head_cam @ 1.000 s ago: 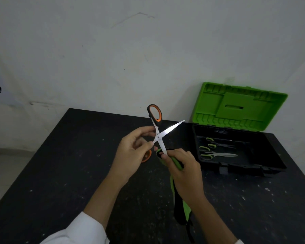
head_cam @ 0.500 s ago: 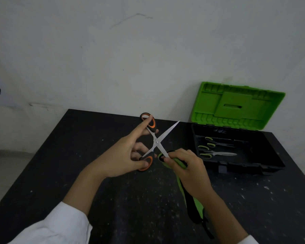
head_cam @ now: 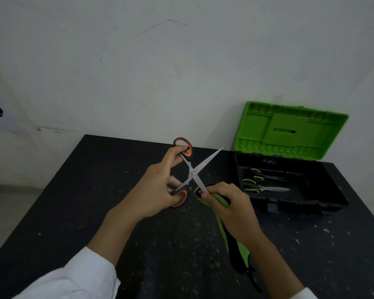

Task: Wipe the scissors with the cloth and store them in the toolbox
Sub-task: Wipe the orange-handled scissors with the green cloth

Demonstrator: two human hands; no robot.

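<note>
Orange-and-black handled scissors (head_cam: pixel 192 172) are held open in an X above the black table (head_cam: pixel 78 203). My left hand (head_cam: pixel 158 190) grips both handle loops, fingers at the upper loop and thumb at the lower one. My right hand (head_cam: pixel 230 205) grips a green and black cloth (head_cam: pixel 235 242) wrapped round the tip of the lower blade; the rest of the cloth hangs down under my wrist. The other blade points up and right, bare. The toolbox (head_cam: pixel 294 203) stands at the right with its green lid (head_cam: pixel 289 130) raised.
Two pairs of green-handled scissors (head_cam: pixel 266 188) lie inside the black toolbox tray. A pale wall rises behind the table. The tabletop is speckled with white flecks. The table's left edge drops to a light floor.
My left hand shifted from the pivot to the handle loops and spread the scissors wider. My right hand with the cloth stayed at the lower blade.
</note>
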